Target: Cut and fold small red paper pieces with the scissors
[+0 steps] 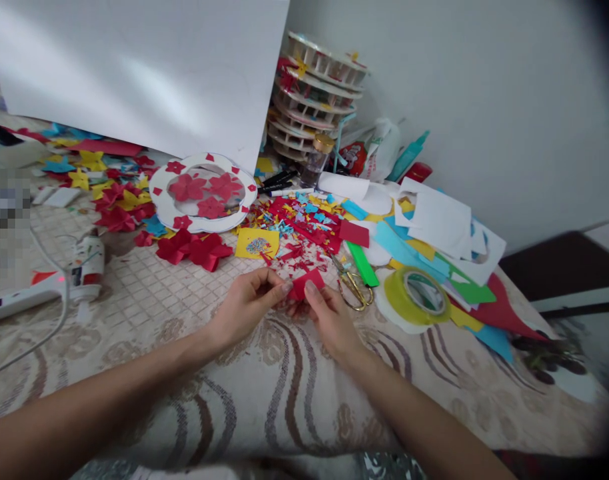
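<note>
Two-handed, pinched a red paper piece in the fingers of left hand and right hand, over the patterned surface. Had gold scissors lying near the right hand.

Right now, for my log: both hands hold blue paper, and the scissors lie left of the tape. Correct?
Wrong colour: in the head view, the paper is red. The left hand and right hand do hold it, with the scissors left of the tape.
</note>
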The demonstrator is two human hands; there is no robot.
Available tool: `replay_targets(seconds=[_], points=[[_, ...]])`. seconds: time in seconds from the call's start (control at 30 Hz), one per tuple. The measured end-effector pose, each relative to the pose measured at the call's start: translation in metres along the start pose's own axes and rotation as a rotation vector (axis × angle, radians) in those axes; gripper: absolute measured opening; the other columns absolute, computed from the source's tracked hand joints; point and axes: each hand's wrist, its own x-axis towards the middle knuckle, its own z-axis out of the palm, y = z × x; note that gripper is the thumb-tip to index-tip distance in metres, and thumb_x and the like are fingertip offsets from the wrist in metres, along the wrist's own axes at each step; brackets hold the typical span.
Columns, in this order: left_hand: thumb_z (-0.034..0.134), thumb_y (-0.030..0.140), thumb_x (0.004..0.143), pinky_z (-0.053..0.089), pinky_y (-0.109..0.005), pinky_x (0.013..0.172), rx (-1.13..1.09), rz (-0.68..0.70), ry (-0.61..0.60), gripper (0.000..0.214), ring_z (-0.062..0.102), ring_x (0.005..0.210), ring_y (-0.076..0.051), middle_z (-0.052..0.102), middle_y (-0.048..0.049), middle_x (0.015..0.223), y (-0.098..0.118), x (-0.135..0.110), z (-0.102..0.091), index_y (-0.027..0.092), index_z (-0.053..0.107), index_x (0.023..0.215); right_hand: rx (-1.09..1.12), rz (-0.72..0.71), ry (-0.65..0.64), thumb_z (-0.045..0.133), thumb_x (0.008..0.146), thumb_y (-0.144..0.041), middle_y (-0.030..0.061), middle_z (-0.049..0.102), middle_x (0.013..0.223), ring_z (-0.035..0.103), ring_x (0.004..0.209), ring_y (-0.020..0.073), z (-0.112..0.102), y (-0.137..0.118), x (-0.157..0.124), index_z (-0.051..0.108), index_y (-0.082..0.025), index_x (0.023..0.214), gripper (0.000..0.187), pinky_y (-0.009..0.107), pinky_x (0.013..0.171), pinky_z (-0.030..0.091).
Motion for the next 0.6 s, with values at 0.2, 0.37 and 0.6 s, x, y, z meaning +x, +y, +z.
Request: replay_targets(seconds=[0.2, 0.37, 0.6], points=[[0.060, 0.037, 0.077, 0.047, -0.025, 0.061, -0.006, -0.004, -0.024, 0.023, 0.060, 0.061, -0.014, 0.063, -0.0007, 0.063, -0.0003, 0.0008, 0.0013, 0.016, 0.054, 0.070, -0.119, -0.008, -0.093, 0.064, 0.076, -0.039, -0.0002, 0.065, 0.062, 0.058, 0.055, 0.0116, -0.0021, -0.0054, 0.0029, 0.067, -0.017, 0.075, 0.023, 0.025, 0.056, 0.049], [0.060, 0.034, 0.077, 0.041, -0.022, 0.056, 0.152, 0.067, 0.071, 0.021, 0.051, 0.059, -0.011, 0.056, 0.0008, 0.063, -0.0009, 0.0033, -0.0052, 0.015, 0.055, 0.069, -0.003, 0.007, -0.169, 0.060, 0.080, -0.041, 0.0006, 0.067, 0.067, 0.062, 0.060, 0.0129, -0.0031, -0.0051, 0.0054, 0.067, -0.018, 0.081, 0.024, 0.027, 0.063, 0.051], [0.059, 0.039, 0.077, 0.039, -0.023, 0.055, 0.193, 0.014, 0.044, 0.026, 0.049, 0.058, -0.011, 0.056, 0.0001, 0.062, 0.0034, 0.0044, -0.0067, 0.015, 0.055, 0.069, -0.063, -0.003, -0.127, 0.066, 0.075, -0.037, -0.0018, 0.062, 0.061, 0.055, 0.052, 0.0093, -0.0067, -0.0023, 0.0066, 0.064, -0.017, 0.074, 0.021, 0.021, 0.051, 0.044]])
